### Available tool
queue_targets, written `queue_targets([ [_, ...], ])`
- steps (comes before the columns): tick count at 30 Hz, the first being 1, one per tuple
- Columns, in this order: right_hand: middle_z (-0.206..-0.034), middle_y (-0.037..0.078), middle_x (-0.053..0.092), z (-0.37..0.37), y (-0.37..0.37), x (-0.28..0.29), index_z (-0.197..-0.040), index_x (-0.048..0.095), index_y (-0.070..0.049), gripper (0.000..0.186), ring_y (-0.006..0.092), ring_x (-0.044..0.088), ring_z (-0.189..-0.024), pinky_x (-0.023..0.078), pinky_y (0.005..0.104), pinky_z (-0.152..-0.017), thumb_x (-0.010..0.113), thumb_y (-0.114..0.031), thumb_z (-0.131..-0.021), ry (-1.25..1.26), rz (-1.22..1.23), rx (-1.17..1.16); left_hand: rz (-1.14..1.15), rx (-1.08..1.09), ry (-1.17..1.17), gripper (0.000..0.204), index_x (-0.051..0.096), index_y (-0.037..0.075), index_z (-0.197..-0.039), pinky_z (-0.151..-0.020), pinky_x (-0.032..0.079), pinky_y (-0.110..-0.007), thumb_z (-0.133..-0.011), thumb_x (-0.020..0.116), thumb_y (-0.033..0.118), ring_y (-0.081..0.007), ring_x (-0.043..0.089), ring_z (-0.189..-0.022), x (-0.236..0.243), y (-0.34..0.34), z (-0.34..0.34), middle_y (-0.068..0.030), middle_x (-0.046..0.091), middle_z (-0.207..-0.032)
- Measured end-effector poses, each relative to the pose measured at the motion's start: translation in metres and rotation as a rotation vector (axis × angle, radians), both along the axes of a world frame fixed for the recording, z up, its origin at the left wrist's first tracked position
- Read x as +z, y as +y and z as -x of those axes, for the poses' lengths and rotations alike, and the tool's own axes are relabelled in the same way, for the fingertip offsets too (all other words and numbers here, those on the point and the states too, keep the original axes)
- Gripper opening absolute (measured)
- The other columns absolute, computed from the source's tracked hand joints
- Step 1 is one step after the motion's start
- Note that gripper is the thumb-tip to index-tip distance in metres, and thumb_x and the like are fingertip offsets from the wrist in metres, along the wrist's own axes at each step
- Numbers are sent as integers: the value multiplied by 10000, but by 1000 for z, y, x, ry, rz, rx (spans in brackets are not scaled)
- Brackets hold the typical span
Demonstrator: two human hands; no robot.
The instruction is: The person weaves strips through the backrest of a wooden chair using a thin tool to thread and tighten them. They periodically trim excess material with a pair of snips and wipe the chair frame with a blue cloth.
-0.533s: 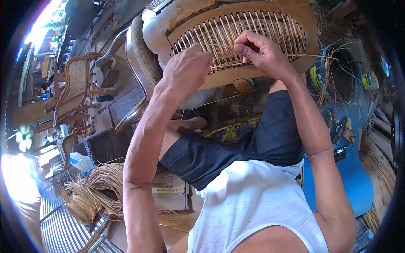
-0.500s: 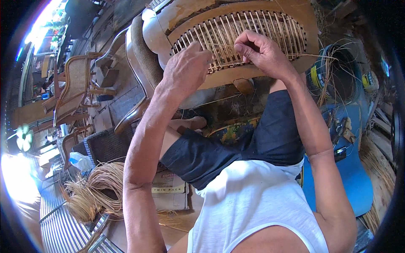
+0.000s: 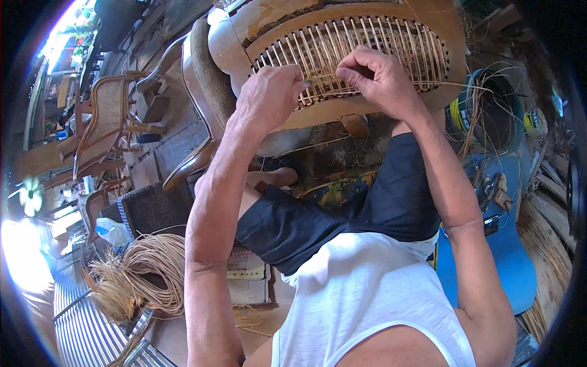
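An oval wooden chair frame faces me, its opening strung with close, pale cane strands tied through holes along the rim. My left hand is closed at the lower left of the opening; a small pale tip shows at its fingers, too small to name. Farther right, over the middle of the strands, my right hand pinches thumb to forefinger on what looks like a thin cane strand. Crosswise strands along the lower rim pass out beyond the frame's right side. The fingers hide much of the weave between them.
A coil of cane lies at lower left by a slatted metal surface. Caned chair frames stand at left. To the right are a dark bucket with loose strands and a blue chair bearing tools.
My left hand has turned slightly and shifted right, still closed. My right hand keeps its pinch in nearly the same place. The view has shifted a little.
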State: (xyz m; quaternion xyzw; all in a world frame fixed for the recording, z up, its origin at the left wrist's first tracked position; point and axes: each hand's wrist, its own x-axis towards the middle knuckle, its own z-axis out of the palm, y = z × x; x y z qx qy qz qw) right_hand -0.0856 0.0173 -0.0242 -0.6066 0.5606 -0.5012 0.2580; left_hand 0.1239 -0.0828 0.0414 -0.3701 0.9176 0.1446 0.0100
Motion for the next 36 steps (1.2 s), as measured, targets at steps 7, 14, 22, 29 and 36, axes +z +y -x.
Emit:
queue_targets([
  [7, -817, 68, 650, -24, -1, 2, -846, 700, -59, 174, 241, 670, -726, 542, 395, -671, 750, -206, -924, 261, -8, -145, -261, 66, 159, 267, 697, 10, -1005, -649, 527, -383, -1007, 665, 276, -214, 673, -667, -30, -2, -16, -99, 693, -742],
  [14, -777, 74, 633, -24, 4, 13, -791, 679, -43, 191, 217, 650, -701, 536, 391, -659, 742, -185, -903, 244, -81, -163, -316, 135, 267, 253, 669, 3, -1002, -613, 509, -351, -1027, 650, 254, -169, 634, -635, -43, 4, -20, -76, 672, -717],
  [22, -823, 94, 648, -36, -2, 13, -840, 706, -35, 188, 271, 669, -761, 538, 441, -721, 731, -195, -935, 361, -119, -131, -276, 75, 363, 287, 660, 1, -1006, -623, 511, -391, -1064, 579, 271, -214, 663, -656, -52, 3, -25, -115, 671, -707],
  [29, -868, 97, 642, -35, -1, 16, -941, 733, -26, 122, 264, 665, -765, 510, 401, -697, 729, -147, -939, 430, -180, -162, -273, 68, 430, 278, 665, -14, -1029, -708, 530, -454, -1027, 561, 243, -358, 712, -740, -57, 3, -29, -193, 697, -757],
  [36, -864, 86, 647, -47, 4, 10, -891, 742, -58, 139, 288, 665, -806, 526, 440, -737, 729, -190, -934, 368, -130, -216, -107, 75, 365, 258, 674, -16, -1050, -729, 532, -475, -956, 624, 218, -420, 703, -789, -48, 11, -26, -233, 713, -807],
])
